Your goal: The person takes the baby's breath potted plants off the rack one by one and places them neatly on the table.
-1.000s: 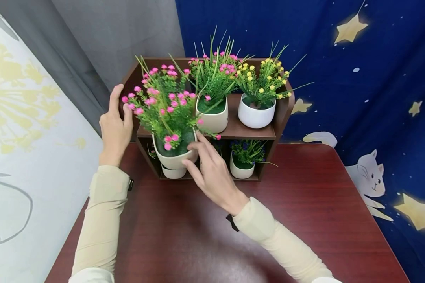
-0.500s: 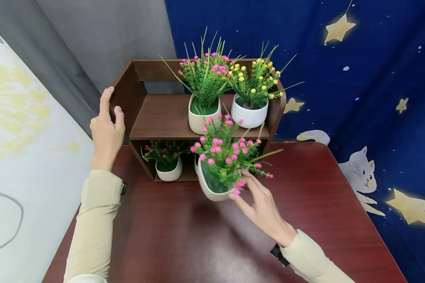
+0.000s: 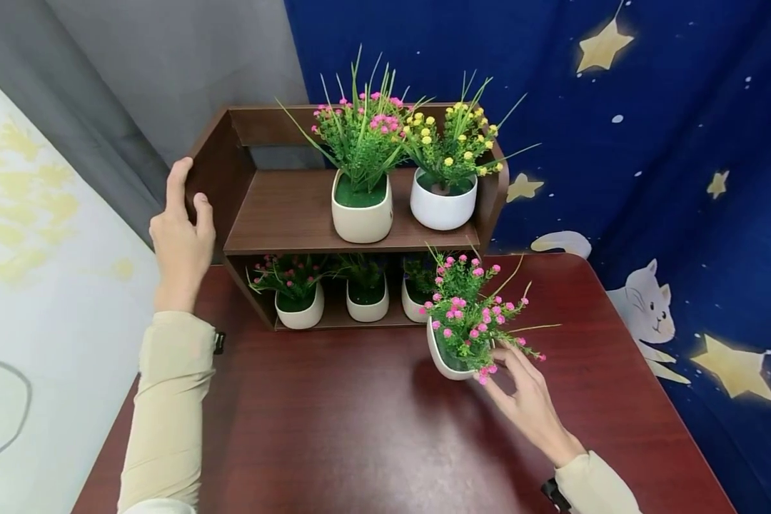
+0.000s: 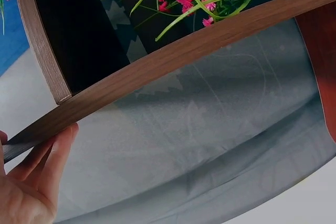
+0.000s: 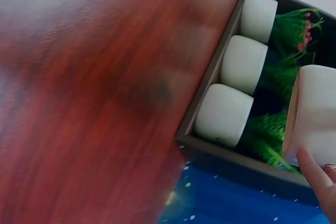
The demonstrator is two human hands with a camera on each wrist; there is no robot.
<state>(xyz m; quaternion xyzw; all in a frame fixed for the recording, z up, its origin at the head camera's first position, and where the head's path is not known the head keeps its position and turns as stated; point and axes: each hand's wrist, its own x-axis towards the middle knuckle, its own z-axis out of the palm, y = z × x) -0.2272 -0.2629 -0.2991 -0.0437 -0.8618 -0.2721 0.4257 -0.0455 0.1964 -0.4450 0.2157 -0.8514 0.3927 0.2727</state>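
My left hand (image 3: 183,239) grips the left side panel of the brown two-tier shelf (image 3: 283,214), and the left wrist view shows its fingers (image 4: 60,148) against the panel's edge. My right hand (image 3: 533,403) pinches the rim of a white pot (image 3: 446,360) with pink flowers, held tilted above the table at the shelf's front right corner. In the right wrist view a fingertip (image 5: 310,166) touches that pot (image 5: 317,114). On the upper tier stand a cream pot (image 3: 363,220) with pink flowers and a white pot (image 3: 443,207) with yellow flowers.
Three potted plants stand on the lower tier: left (image 3: 300,314), middle (image 3: 368,307) and right (image 3: 414,307). The shelf is on a red-brown table (image 3: 334,421). Behind hang a grey curtain (image 3: 167,64) and a blue starry curtain (image 3: 488,43).
The pink-flowered pot has come off the upper tier's left end and moved right and toward the front in my right hand. My left hand keeps its hold on the side panel.
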